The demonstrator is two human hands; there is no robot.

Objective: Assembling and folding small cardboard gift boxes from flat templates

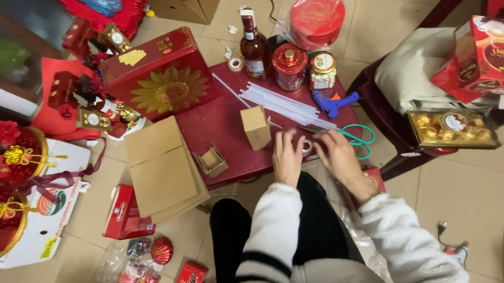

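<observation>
I see both hands at the near edge of the low red table (218, 126), which I take as my landmark. My left hand (287, 156) and right hand (337, 154) meet over a small roll of tape (307, 146) at that edge; the fingers of both curl around it, partly closed, pinching from either side. The roll is mostly hidden between the fingers, so I cannot tell which way its opening faces or where any loose end runs.

Just right of the hands, hanging off the table's near right corner, lie green-handled scissors (356, 138), their loops toward the right. A bundle of white sticks (279, 103) lies on the table, long axis running diagonally from far left to near right, ending close to my right hand. A blue glue gun (333, 102) rests at the table's right edge. A small upright cardboard box (256, 127) stands mid-table, just left of my left hand. At the far edge stand a brown bottle (254, 46), a red tin (289, 66) and a small jar (322, 70).
</observation>
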